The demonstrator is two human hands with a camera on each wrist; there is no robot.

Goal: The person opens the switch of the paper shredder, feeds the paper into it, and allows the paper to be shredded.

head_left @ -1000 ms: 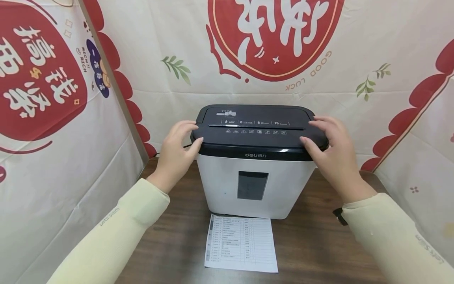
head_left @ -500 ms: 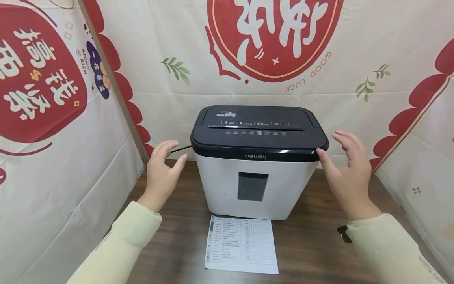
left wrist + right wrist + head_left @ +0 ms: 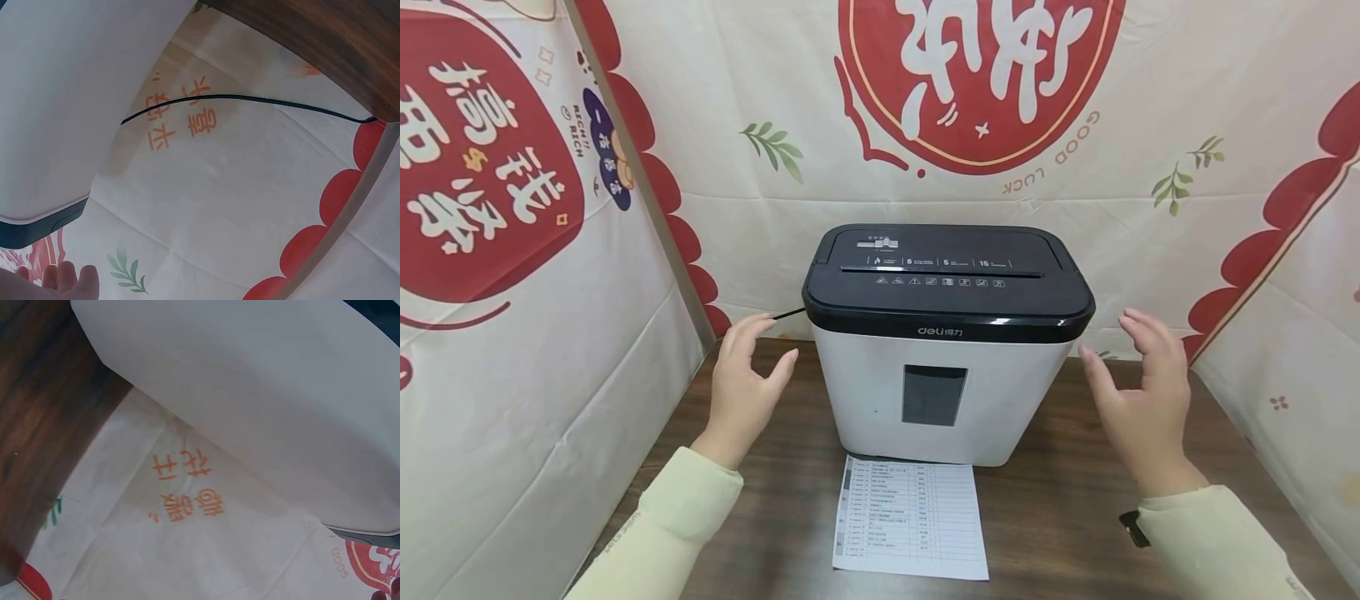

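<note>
A paper shredder [image 3: 872, 383] with a white bin and a black top stands upright at the middle of the table in the head view. My left hand [image 3: 741, 392] is held to its left, fingers loosely bent, thumb apart, with nothing in it. On the other side my right hand [image 3: 1142, 400] hovers near the shredder's right edge, thumb and fingers spread, also holding nothing. A printed sheet of paper [image 3: 910, 521] lies flat in front of the shredder. In the left wrist view, fingertips of the left hand [image 3: 59, 281] show below the black top.
A black power cord [image 3: 250, 98] runs from the shredder's side toward the table's back corner. Patterned cloth [image 3: 737, 92] hangs behind and on both sides. The brown wooden table [image 3: 1045, 533] extends around the shredder and paper.
Both hands have come off the shredder's top, moving outward and down to either side of it. The shredder and paper stay in place.
</note>
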